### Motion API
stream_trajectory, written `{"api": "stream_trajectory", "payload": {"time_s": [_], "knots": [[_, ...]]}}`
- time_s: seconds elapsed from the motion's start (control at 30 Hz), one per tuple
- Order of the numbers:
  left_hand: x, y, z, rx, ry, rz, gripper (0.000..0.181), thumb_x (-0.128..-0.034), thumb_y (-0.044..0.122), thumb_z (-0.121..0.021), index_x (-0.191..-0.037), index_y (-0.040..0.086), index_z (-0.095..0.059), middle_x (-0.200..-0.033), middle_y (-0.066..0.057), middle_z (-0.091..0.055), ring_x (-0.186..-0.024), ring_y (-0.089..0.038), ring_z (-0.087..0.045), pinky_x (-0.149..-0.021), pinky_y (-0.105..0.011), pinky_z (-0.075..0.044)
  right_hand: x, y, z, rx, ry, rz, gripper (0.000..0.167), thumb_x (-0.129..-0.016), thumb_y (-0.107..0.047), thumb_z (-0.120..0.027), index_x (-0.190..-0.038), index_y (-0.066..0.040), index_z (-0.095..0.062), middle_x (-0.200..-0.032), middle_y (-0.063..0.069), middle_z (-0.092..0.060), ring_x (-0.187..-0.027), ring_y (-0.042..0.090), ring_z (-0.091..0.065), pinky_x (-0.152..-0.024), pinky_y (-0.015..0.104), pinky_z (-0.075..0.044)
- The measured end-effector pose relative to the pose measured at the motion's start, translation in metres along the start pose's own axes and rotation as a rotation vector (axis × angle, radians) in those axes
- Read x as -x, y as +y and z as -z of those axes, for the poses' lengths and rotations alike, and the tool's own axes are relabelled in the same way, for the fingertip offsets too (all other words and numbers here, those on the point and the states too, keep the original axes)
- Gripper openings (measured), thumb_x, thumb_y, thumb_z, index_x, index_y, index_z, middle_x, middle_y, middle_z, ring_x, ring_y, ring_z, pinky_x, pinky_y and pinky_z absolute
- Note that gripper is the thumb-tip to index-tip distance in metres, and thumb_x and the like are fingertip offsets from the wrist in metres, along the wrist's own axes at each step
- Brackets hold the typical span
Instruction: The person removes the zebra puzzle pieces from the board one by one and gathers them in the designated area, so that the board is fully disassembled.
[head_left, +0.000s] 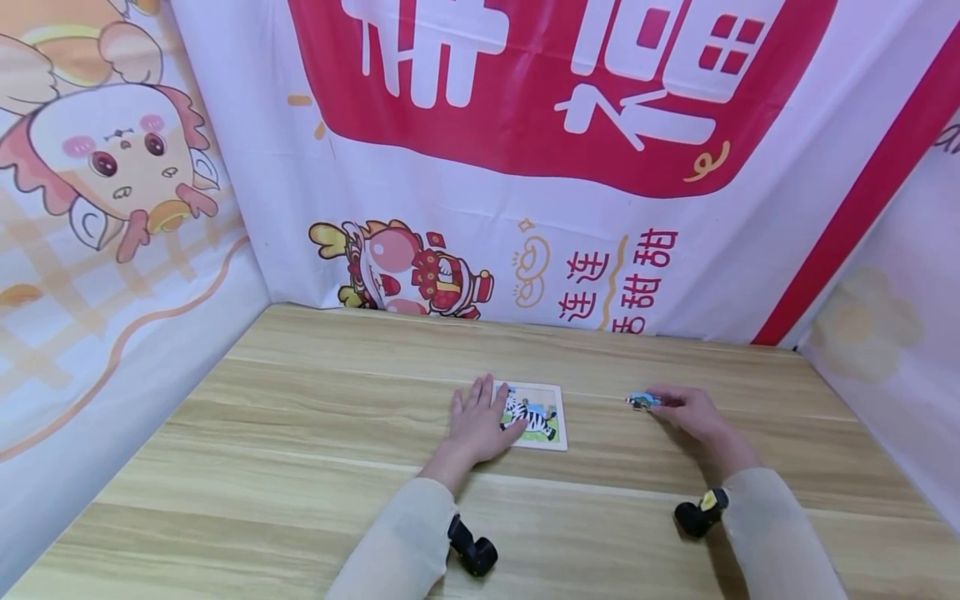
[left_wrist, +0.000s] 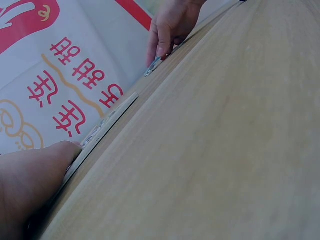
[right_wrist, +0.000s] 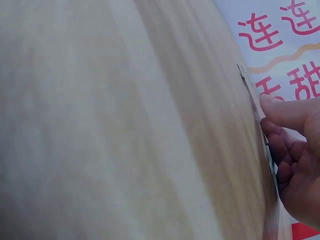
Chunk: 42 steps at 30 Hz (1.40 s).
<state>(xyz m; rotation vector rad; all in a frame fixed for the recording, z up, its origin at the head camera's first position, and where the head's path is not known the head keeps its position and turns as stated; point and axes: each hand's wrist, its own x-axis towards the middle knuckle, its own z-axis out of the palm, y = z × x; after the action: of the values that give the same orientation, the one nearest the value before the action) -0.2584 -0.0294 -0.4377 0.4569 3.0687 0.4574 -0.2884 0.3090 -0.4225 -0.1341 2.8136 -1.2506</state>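
A flat zebra jigsaw puzzle [head_left: 534, 418] in a pale square frame lies on the table, near the middle of the head view. My left hand [head_left: 480, 425] rests over its left side with fingers spread and straight, covering part of the picture. The left wrist view catches the puzzle board [left_wrist: 107, 122] edge-on beside this hand. Off to the right, my right hand [head_left: 690, 410] pinches a small colourful puzzle piece [head_left: 642, 401] between thumb and curled fingers, low over the table. In the right wrist view the piece [right_wrist: 243, 75] appears as a thin edge, mostly hidden behind the fingers.
The wood-grain table [head_left: 315, 467] spreads around both hands. A printed cloth [head_left: 465, 192] with red and white lettering hangs along its back edge, with more printed cloth at the left and right sides. Black wrist cameras [head_left: 474, 550] sit on both sleeves.
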Motion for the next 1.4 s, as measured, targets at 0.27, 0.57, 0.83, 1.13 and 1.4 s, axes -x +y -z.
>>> {"api": "stream_trajectory", "payload": {"time_s": [0.27,0.57,0.83,1.13,1.4], "knots": [[-0.001,0.0,-0.001,0.006,-0.003,0.006,0.075,-0.0817,0.063,-0.029,-0.138,0.015,-0.02,-0.142,-0.012,-0.003,-0.128,-0.026,0.002,-0.097,-0.049,0.005,-0.001,-0.003,0.0,0.023,-0.005,-0.02,0.036,-0.08,-0.01,-0.06,-0.113,0.002,-0.054,-0.094,0.013,-0.054,-0.081,0.023,-0.044,-0.064,0.029,-0.038],[-0.002,0.0,-0.002,0.003,0.001,0.004,0.075,-0.0817,0.063,-0.028,-0.138,0.014,-0.019,-0.142,-0.012,-0.003,-0.128,-0.027,0.002,-0.097,-0.049,0.005,-0.001,-0.005,0.001,0.022,-0.02,-0.023,0.037,-0.081,-0.011,-0.059,-0.115,0.003,-0.052,-0.097,0.015,-0.054,-0.084,0.024,-0.044,-0.066,0.03,-0.039],[-0.001,-0.001,-0.002,0.005,0.004,0.001,0.076,-0.0814,0.063,-0.028,-0.138,0.014,-0.02,-0.142,-0.013,-0.003,-0.128,-0.027,0.001,-0.097,-0.049,0.004,-0.001,-0.007,0.003,-0.014,-0.055,-0.001,0.04,-0.082,-0.012,-0.057,-0.117,0.006,-0.049,-0.098,0.018,-0.049,-0.087,0.026,-0.042,-0.071,0.033,-0.035],[-0.003,0.0,-0.003,0.006,0.018,-0.004,0.076,-0.0812,0.063,-0.03,-0.138,0.013,-0.019,-0.142,-0.013,-0.005,-0.128,-0.027,0.0,-0.097,-0.05,0.004,-0.002,-0.013,0.012,0.039,-0.057,0.012,0.044,-0.083,-0.015,-0.057,-0.118,0.009,-0.046,-0.099,0.021,-0.052,-0.088,0.029,-0.047,-0.071,0.035,-0.041],[-0.002,-0.002,0.0,0.054,0.033,0.002,0.078,-0.0809,0.062,-0.034,-0.138,0.011,-0.02,-0.142,-0.015,-0.004,-0.128,-0.029,0.0,-0.098,-0.048,0.003,0.001,-0.028,0.012,0.039,-0.031,0.007,0.045,-0.086,-0.022,-0.053,-0.123,0.003,-0.043,-0.108,0.021,-0.049,-0.096,0.031,-0.045,-0.079,0.043,-0.039]]}}
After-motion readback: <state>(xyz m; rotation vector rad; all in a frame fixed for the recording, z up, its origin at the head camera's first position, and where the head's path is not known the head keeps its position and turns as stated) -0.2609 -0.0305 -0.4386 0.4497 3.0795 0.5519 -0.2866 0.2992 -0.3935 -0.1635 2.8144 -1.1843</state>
